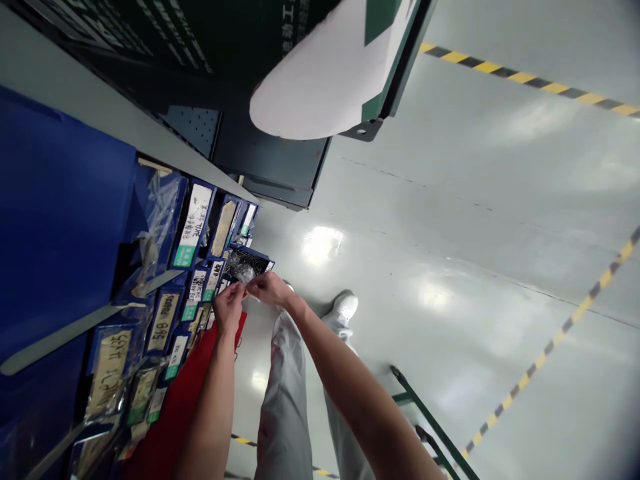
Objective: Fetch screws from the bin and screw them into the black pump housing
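A clear plastic bag (pixel 244 272) lies in the mouth of a blue bin (pixel 271 261) pulled out from the rack. Small dark pieces, too small to name, fill the rest of that bin. My left hand (pixel 229 308) pinches the near edge of the bag with closed fingers. Close beside it, almost touching, my right hand (pixel 270 289) grips the same edge between thumb and fingers. What lies inside the bag cannot be made out.
Labelled blue bins (pixel 193 223) fill the rack on the left, some with plastic bags in them. A dark cabinet (pixel 270 163) stands ahead beneath a green and white board (pixel 320 80). Lower right is a green metal frame (pixel 425 417); yellow-black tape (pixel 565 333) marks the floor.
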`<state>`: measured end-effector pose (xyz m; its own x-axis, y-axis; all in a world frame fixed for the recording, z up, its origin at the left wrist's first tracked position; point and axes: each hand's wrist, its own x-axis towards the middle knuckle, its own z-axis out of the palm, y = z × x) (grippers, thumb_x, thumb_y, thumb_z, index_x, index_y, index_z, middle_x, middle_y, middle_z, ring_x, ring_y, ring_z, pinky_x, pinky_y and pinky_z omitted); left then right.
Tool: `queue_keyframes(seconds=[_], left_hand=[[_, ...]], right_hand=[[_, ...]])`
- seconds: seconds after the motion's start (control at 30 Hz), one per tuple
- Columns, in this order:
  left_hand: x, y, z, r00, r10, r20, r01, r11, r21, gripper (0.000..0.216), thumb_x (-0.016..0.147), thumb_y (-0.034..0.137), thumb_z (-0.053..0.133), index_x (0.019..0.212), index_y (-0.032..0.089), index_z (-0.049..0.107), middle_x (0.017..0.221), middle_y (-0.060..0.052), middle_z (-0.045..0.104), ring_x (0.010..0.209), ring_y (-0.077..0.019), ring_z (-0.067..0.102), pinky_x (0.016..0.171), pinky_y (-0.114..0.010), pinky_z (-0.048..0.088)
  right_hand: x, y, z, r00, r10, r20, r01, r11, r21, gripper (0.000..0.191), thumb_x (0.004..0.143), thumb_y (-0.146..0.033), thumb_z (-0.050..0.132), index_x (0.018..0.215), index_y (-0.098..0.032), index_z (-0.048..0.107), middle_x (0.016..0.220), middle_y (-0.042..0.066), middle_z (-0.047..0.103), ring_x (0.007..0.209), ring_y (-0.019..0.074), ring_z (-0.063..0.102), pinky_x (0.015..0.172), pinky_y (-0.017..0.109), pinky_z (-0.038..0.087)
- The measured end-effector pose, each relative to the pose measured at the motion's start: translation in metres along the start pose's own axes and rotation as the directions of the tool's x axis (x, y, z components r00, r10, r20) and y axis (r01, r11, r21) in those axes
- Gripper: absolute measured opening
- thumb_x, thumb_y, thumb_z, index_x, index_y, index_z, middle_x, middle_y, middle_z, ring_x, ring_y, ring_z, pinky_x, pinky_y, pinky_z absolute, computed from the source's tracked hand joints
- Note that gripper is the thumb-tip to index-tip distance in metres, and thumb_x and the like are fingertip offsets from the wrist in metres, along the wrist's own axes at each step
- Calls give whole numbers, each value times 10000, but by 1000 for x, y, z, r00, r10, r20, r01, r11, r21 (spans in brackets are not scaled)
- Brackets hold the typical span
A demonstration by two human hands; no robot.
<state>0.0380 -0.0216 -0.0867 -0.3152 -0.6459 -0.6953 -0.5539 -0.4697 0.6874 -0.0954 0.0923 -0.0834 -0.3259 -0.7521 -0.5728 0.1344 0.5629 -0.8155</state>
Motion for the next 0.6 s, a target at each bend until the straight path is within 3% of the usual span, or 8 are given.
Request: queue_keyframes(seconds=[0.2, 0.4, 0.6], left_hand=[[-1, -2, 3, 1000, 16, 3, -16, 1000, -18, 531, 646, 501, 898, 971, 99, 779, 858, -93, 767, 793, -207, 735, 797, -351, 639], [-3, -4, 2, 999, 30, 16, -30, 1000, -6, 532, 671, 514, 888, 990, 103, 780, 916, -112, 777, 812, -214, 743, 807, -348, 644], [-9, 0, -2, 996, 0, 85, -14, 988, 157, 528, 740, 510, 853, 1061, 98, 774, 1051, -159, 770, 968, -267, 751, 948, -397, 611]], right_hand=[[-6, -9, 2, 997, -27, -67, -3, 911, -412, 208, 899, -251, 620, 969, -210, 812, 881, 89, 752, 774, 221, 660, 637, 296, 354], [-2, 0, 1, 1000, -24, -16, 17, 940, -341, 206, 930, -246, 637, 1033, -262, 815, 937, 31, 771, 831, 172, 689, 672, 247, 406], [-1, 5, 1, 1000, -4, -14, -1, 948, -319, 203, 970, -319, 621, 957, -254, 813, 872, 23, 764, 785, 162, 682, 631, 253, 382]])
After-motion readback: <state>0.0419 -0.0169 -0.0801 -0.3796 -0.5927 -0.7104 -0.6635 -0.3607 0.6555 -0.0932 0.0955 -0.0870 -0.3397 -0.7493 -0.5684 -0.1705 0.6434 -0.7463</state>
